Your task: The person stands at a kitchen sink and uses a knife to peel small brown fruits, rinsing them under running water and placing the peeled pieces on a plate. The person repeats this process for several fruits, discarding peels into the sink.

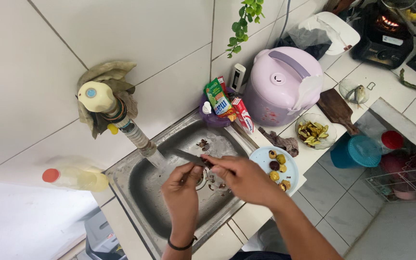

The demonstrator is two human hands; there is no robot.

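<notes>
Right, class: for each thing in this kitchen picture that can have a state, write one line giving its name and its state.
Tap: running into the sink.
Rice cooker: lid shut.
Stove: lit, flame showing.
Blue plate: holds several small fruits.
Glass bowl: holds cut pieces.
Knife: held in the right hand, blade over the sink.
Left hand: pinching a small dark piece.
Blue tub: lid on.

A home kitchen, plainly. Steel sink point(140, 188) set in a white-tiled counter directly under both hands, tap point(136, 135) just beyond them. Lilac rice cooker point(282, 84) past the right hand, blue plate point(290, 166) of cut fruit beside it, wooden board point(335, 110) farther right, lit stove burner point(386, 21) far off beyond.
</notes>
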